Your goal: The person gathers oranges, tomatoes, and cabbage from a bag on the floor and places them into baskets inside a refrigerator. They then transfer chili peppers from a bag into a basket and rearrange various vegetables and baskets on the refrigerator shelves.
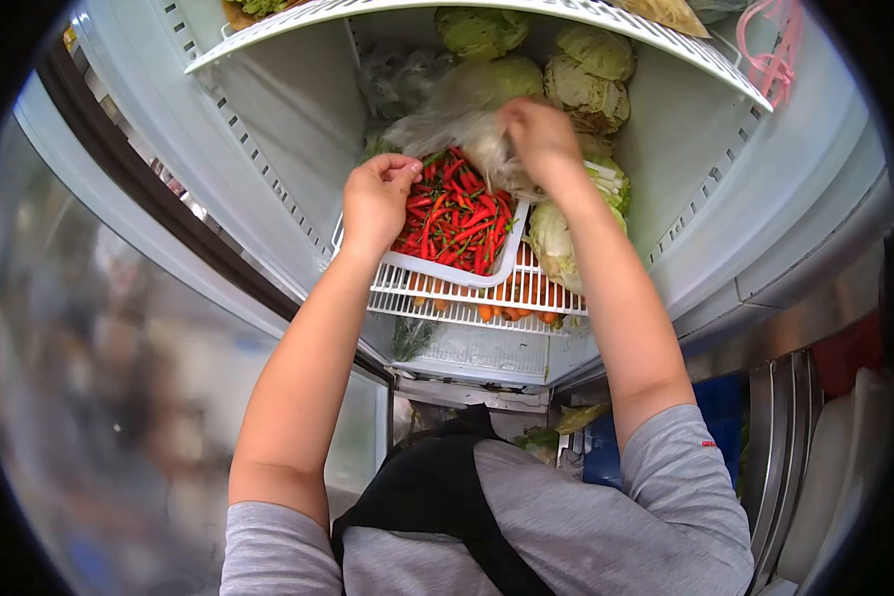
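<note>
Red chilies (457, 221) with green stems fill a white tray (457, 272) on a wire shelf inside the fridge. My left hand (377, 204) is at the tray's left side, thumb and fingertips pressed together at the chilies; whatever they pinch is too small to make out. Slightly blurred, my right hand (544, 144) is closed on a clear plastic bag (447, 129) behind the tray's back right part. The bag is crumpled and spreads left over the back of the chilies. Its contents, if any, cannot be made out.
Cabbages (588, 79) are stacked at the back, and a leafy cabbage (558, 238) lies right of the tray. Carrots (517, 312) show beneath the wire shelf (437, 294). A curved upper rack (387, 12) hangs overhead. The fridge door (149, 248) stands open at left.
</note>
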`<state>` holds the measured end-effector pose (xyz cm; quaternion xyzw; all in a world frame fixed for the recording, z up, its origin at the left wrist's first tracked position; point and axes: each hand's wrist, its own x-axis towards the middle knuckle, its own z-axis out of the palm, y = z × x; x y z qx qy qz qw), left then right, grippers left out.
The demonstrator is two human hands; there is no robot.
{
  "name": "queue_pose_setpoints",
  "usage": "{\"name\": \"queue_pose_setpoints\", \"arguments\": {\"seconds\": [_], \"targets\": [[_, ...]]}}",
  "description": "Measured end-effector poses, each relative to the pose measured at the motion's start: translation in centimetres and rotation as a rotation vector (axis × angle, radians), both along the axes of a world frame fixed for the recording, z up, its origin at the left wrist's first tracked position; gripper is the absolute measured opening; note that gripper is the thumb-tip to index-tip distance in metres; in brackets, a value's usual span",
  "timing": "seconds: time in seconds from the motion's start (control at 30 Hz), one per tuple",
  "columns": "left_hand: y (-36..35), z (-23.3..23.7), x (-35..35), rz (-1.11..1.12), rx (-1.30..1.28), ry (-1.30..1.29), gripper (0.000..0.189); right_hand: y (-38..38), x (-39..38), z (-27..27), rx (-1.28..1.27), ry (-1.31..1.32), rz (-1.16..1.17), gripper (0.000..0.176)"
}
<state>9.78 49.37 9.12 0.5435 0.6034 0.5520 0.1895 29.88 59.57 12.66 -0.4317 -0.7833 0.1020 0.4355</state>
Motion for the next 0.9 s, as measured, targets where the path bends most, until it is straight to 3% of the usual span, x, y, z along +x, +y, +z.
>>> {"name": "queue_pose_setpoints", "arguments": {"seconds": [0.1,0.17,0.2,0.27,0.3,0.37,0.4,0.47,0.5,0.57,0.67,0.7,0.77,0.83,0.9], "targets": [[-1.4,0.8,-0.8,0.076,-0.060,0.065,0.021,-0.1,1.6,1.2,0.177,0.242,-0.122,0.022],[-1.5,0.0,-1.5,0.025,-0.069,0.481,0.055,-1.3,1.5,1.7,0.236,0.386,-0.064,0.021],[-1.8,0.3,-1.2,0.027,-0.073,0.476,0.055,-2.2,1.4,1.9,0.295,0.534,-0.010,0.020],[-2.9,2.2,0.0,-0.018,0.279,0.522,0.102,-5.0,0.3,2.0,0.342,0.605,0.097,0.019],[-3.4,2.8,0.0,-0.162,0.266,0.516,0.118,-6.6,-0.5,1.8,0.397,0.679,0.202,0.019],[-5.3,2.8,1.4,-0.288,0.315,0.464,0.110,-9.9,-2.5,0.5,0.474,0.809,0.363,0.022],[-6.5,1.5,1.7,-0.260,0.364,0.454,0.095,-11.0,-2.8,-0.4,0.552,0.731,0.403,0.024],[-9.1,-0.2,1.8,-0.175,0.135,0.209,0.074,-13.5,-3.4,-2.2,0.570,0.638,0.447,0.028],[-10.1,-1.2,1.8,-0.184,0.134,0.205,0.074,-15.0,-3.8,-3.2,0.509,0.625,0.450,0.030],[-11.6,-3.0,1.9,-0.197,0.387,-0.455,0.050,-17.2,-4.4,-4.9,0.479,0.465,0.439,0.035],[-13.1,-5.0,2.0,-0.049,0.294,-0.690,0.035,-20.0,-5.7,-8.1,0.306,0.355,0.469,0.041],[-13.7,-6.0,1.4,-0.027,0.278,-0.706,0.035,-20.7,-6.0,-9.0,0.278,0.345,0.480,0.041],[-14.5,-8.5,-0.6,-0.201,0.265,-1.058,0.031,-21.7,-6.7,-10.7,0.250,0.205,0.509,0.047],[-15.8,-11.2,-1.2,-0.224,0.240,-1.119,0.038,-22.3,-6.7,-12.8,0.192,0.183,0.560,0.045],[-17.2,-13.4,-1.4,-0.275,0.138,-1.257,0.042,-22.6,-6.7,-14.6,0.239,0.321,0.537,0.040]]}}
